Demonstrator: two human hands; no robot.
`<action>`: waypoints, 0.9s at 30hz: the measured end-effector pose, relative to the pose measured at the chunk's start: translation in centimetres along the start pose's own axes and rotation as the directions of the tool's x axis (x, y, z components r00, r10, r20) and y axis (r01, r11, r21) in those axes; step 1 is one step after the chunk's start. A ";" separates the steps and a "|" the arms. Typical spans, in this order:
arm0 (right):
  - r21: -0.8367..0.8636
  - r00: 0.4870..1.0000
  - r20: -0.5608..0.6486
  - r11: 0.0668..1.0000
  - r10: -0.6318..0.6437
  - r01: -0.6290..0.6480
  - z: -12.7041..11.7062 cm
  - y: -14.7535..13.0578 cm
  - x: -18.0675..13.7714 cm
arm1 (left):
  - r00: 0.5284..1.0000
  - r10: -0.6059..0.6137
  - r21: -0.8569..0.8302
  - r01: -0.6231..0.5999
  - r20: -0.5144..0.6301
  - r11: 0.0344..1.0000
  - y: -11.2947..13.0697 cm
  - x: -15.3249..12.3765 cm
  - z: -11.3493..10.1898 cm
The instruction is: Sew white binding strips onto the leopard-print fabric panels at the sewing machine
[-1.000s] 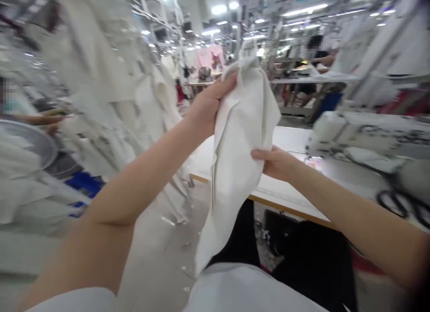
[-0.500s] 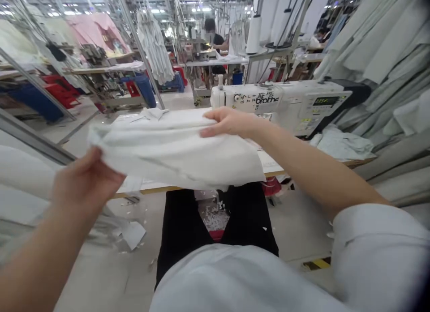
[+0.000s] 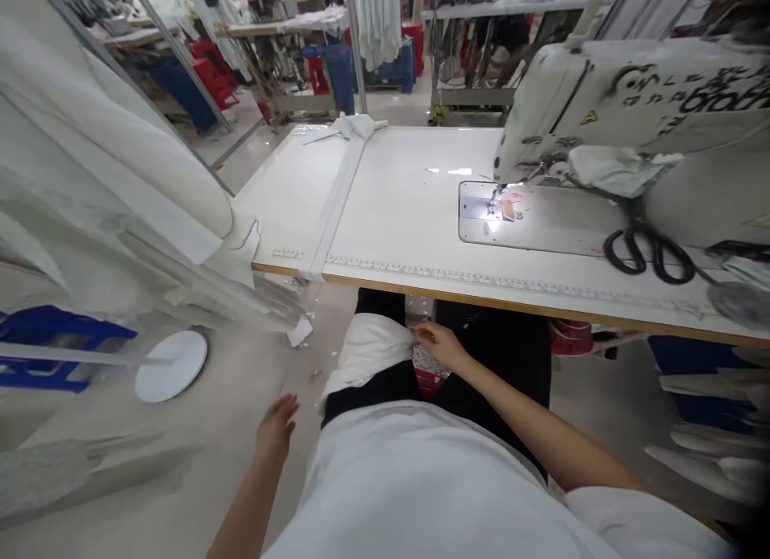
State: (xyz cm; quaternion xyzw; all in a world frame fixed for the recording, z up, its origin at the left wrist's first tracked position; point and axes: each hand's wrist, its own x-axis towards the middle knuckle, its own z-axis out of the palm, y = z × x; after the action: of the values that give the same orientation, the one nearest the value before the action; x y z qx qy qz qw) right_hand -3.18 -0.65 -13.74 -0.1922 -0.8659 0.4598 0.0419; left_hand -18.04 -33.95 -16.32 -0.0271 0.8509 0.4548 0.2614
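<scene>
A piece of white fabric (image 3: 366, 346) lies draped over my left thigh, below the table's front edge. My right hand (image 3: 442, 346) pinches its right end between thumb and fingers, above the gap between my legs. Apart from the cloth, my left hand (image 3: 277, 427) hangs over the floor to the left, its fingers loosely stretched and nothing in them. A white sewing machine (image 3: 559, 118) stands on the white table (image 3: 397, 206), its needle area lit. Black-handled scissors (image 3: 650, 254) lie on the table to the right of the needle.
A white strip (image 3: 340, 198) crosses the table front to back. Printed ruler marks (image 3: 451, 274) run along the front edge. White garments (image 3: 150, 166) hang at the left, near a blue stool (image 3: 54, 350) and a round white base (image 3: 172, 366). Scraps litter the floor.
The fabric has come down from above the table onto my left thigh. My left hand has let go and dropped left; my right hand has moved down. The view has tilted downward.
</scene>
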 end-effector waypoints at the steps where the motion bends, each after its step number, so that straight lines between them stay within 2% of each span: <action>1: -0.003 0.999 -0.017 1.000 0.029 -0.029 0.3 1.2 0.2 | 0.999 0.052 0.043 -0.052 0.000 0.998 1.3 1.0 0.5; 3: -0.005 0.998 -0.029 0.998 0.059 -0.059 0.8 2.8 1.1 | 0.977 0.201 0.118 -0.208 0.072 0.971 4.9 3.2 2.5; 4: -0.006 0.998 -0.023 0.998 0.064 -0.064 1.1 3.1 1.6 | 0.949 0.284 0.146 -0.303 0.133 0.942 6.9 4.2 3.9; 6: -0.014 0.998 0.001 0.998 0.064 -0.064 1.1 3.1 2.4 | 0.864 0.427 0.188 -0.482 0.268 0.856 10.8 5.6 6.9; 8: -0.033 0.998 0.013 0.998 0.056 -0.056 0.4 2.6 2.6 | 0.750 0.519 0.204 -0.630 0.410 0.749 13.9 6.2 9.6; 11: -0.069 1.000 0.002 0.997 0.018 -0.017 -2.0 1.0 1.9 | 0.575 0.555 0.196 -0.779 0.601 0.596 17.0 6.3 11.5; 13: -0.087 1.000 0.011 0.996 -0.019 0.020 -3.7 -0.2 1.2 | 0.489 0.537 0.187 -0.833 0.687 0.520 18.3 6.2 11.3; 14: -0.094 0.999 0.021 0.995 -0.033 0.035 -4.4 -0.7 1.0 | 0.462 0.527 0.187 -0.850 0.713 0.492 18.8 6.2 10.9; 18: -0.138 0.998 0.045 0.989 -0.044 0.050 -5.8 -2.3 0.9 | 0.428 0.526 0.222 -0.885 0.735 0.410 20.9 4.9 8.3; 22: -0.192 0.998 0.025 0.979 -0.061 0.065 -5.6 -3.4 0.3 | 0.385 0.554 0.220 -0.914 0.738 0.341 22.5 1.6 5.4; 24: -0.213 0.997 0.001 0.974 -0.076 0.075 -5.6 -3.9 -0.3 | 0.413 0.564 0.230 -0.901 0.715 0.369 22.9 0.0 4.5; 27: -0.249 0.995 -0.042 0.965 -0.092 0.079 -6.0 -5.0 -1.1 | 0.489 0.596 0.237 -0.859 0.637 0.453 23.1 -1.5 4.0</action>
State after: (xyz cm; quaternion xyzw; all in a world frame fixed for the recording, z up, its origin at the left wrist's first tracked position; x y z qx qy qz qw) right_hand -2.15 1.16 -6.14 -0.1706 -0.9225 0.3410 0.0602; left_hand -21.65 -17.57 0.15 0.5372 0.7705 0.2609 0.2229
